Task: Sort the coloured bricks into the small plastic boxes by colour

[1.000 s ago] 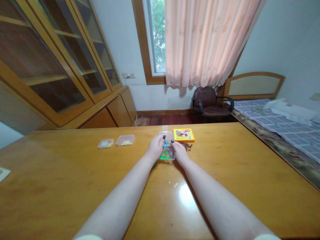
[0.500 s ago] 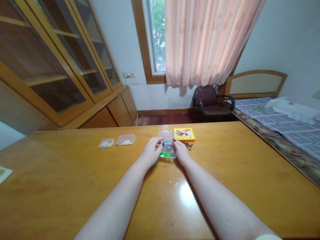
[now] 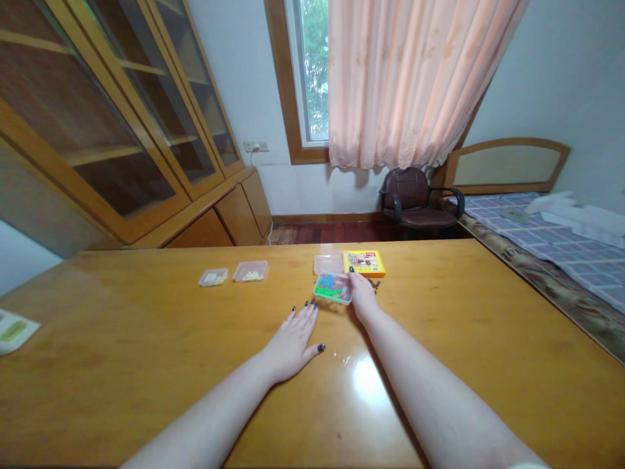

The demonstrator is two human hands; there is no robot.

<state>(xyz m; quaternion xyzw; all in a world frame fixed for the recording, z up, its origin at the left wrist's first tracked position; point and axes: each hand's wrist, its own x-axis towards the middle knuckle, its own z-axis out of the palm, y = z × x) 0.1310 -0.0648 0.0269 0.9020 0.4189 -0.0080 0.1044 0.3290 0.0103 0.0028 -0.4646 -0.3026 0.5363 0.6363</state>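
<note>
My right hand [image 3: 362, 296] grips the right end of a clear plastic box [image 3: 333, 299], tilted a little above the table. Inside lie small green pieces [image 3: 328, 291] and blue pieces [image 3: 330, 280]. My left hand [image 3: 293, 342] is flat on the table, fingers spread, just left of and nearer than the box; whether anything is under it is hidden. Behind the box rests a clear lid or shallow tray [image 3: 328, 263]. Small brown pieces [image 3: 375, 284] are scattered beside my right hand, partly covered by it.
A yellow box [image 3: 365, 262] with printed pictures lies near the table's far edge. To the left stand two clear containers, a larger one [image 3: 250, 271] and a smaller one [image 3: 213, 277], with pale pieces. A printed sheet [image 3: 17, 331] is at far left. An office chair [image 3: 413, 198] is beyond the table.
My left hand has let go of the clear box and moved down onto the table with fingers spread. My right hand still holds the box. The view has shifted slightly.
</note>
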